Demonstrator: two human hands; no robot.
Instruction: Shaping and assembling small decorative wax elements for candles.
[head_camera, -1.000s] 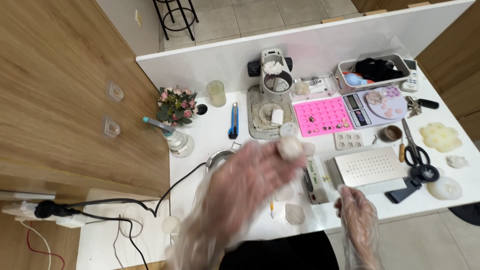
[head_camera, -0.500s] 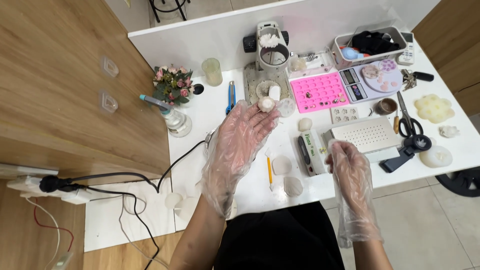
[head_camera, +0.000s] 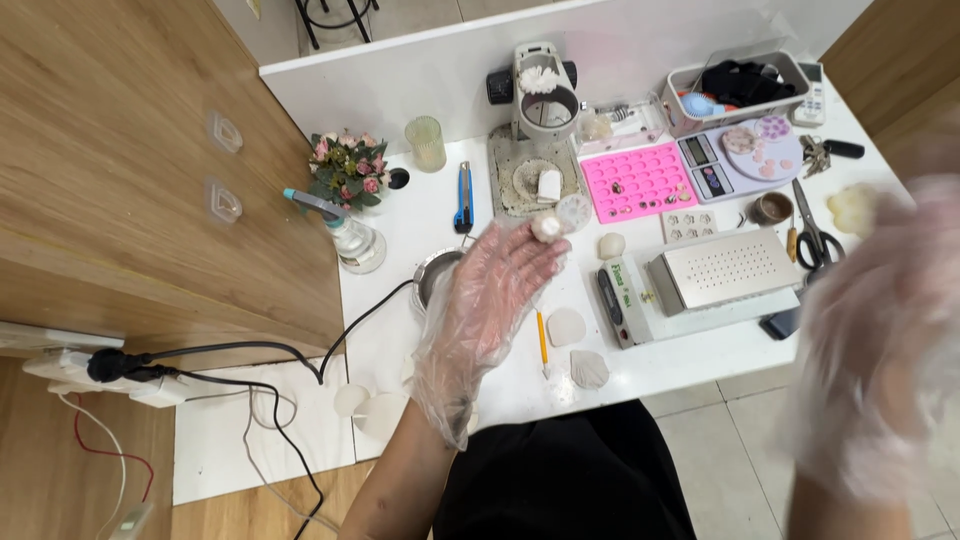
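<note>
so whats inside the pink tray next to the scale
The pink tray has rows of small wells; a few hold tiny dark or pale bits, too small to identify. Most look empty. Nothing covers it.

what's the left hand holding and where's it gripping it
The left hand holds a small white lump at its fingertips, pinching its lower side. The right hand is blurred; whether it holds anything cannot be told.
</note>
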